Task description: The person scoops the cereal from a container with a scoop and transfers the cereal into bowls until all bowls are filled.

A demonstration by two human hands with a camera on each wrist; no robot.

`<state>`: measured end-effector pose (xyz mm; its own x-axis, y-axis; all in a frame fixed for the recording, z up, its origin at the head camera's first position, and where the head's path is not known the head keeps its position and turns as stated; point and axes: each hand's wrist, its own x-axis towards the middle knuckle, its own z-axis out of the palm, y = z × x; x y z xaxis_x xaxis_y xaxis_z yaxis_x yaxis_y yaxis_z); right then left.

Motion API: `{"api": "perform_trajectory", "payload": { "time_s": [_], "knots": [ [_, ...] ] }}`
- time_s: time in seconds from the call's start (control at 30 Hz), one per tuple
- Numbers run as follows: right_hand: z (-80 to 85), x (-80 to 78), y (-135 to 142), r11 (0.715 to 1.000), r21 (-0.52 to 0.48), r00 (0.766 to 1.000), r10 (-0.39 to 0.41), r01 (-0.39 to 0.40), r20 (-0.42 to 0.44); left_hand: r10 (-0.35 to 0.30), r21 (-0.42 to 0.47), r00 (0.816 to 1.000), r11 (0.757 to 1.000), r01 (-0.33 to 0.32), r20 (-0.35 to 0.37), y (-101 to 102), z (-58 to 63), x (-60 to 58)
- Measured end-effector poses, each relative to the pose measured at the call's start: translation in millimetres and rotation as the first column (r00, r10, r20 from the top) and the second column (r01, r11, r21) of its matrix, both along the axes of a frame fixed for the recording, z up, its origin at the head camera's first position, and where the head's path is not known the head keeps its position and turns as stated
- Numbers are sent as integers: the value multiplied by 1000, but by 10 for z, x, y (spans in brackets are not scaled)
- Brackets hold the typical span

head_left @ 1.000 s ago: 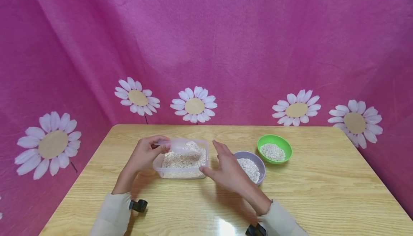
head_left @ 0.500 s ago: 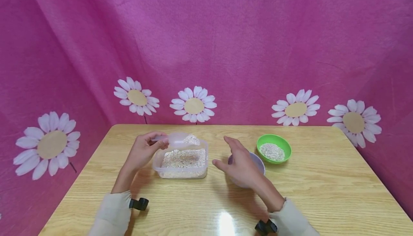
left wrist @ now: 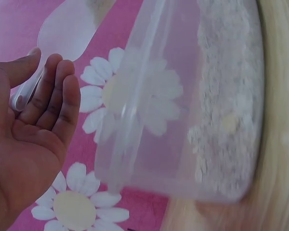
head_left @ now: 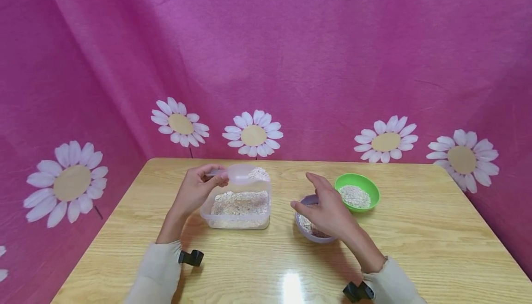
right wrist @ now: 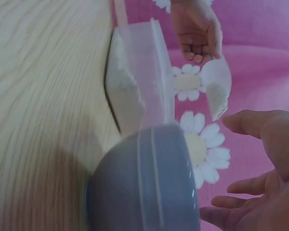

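My left hand [head_left: 199,191] pinches the handle of a translucent plastic scoop [head_left: 238,173], which carries a heap of oat flakes [head_left: 258,173] at its tip. The scoop is held above a clear rectangular plastic container [head_left: 237,225] partly filled with oats [head_left: 243,203]. In the right wrist view the scoop [right wrist: 216,79] shows clear of the container's rim. My right hand [head_left: 330,209] is over the purple bowl [head_left: 309,234], its fingers spread and holding nothing. Oats lie in that bowl, partly hidden by the hand. In the right wrist view the bowl [right wrist: 144,183] stands just beside the fingers.
A green bowl [head_left: 371,188] with oats in it stands behind and to the right of the purple one. The wooden table [head_left: 428,230] meets a pink cloth backdrop [head_left: 316,63] printed with white daisies. Both wrists wear black straps with small cameras [head_left: 193,258].
The scoop with its oats has risen from the container and shifted slightly right. My right hand has moved right, away from the container's edge, to over the purple bowl.
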<state>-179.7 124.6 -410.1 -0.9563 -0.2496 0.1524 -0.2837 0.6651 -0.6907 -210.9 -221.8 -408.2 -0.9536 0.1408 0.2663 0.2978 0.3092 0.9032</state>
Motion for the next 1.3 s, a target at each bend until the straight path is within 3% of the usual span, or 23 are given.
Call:
{"api": "perform_trajectory", "payload": {
  "time_s": [0.2, 0.53, 0.77, 1.0, 1.3],
  "knots": [
    [-24, 3, 292, 1000, 14, 998, -23, 24, -53, -23, 52, 1000, 998, 23, 4, 242, 48, -63],
    [-53, -66, 817, 988, 79, 991, -126, 130, -54, -67, 35, 995, 997, 70, -75, 805, 89, -168],
    [-125, -72, 1143, 974, 118, 981, -187, 192, -56, -112, 36, 991, 993, 114, -70, 1183, 59, -254],
    [-254, -74, 1294, 968, 136, 978, -207, 210, -40, -154, 31, 987, 987, 156, -53, 1468, -15, -359],
    [-361, -113, 1373, 973, 143, 983, -184, 181, 3, -205, -71, 977, 977, 201, -54, 1758, -8, -467]
  ]
}}
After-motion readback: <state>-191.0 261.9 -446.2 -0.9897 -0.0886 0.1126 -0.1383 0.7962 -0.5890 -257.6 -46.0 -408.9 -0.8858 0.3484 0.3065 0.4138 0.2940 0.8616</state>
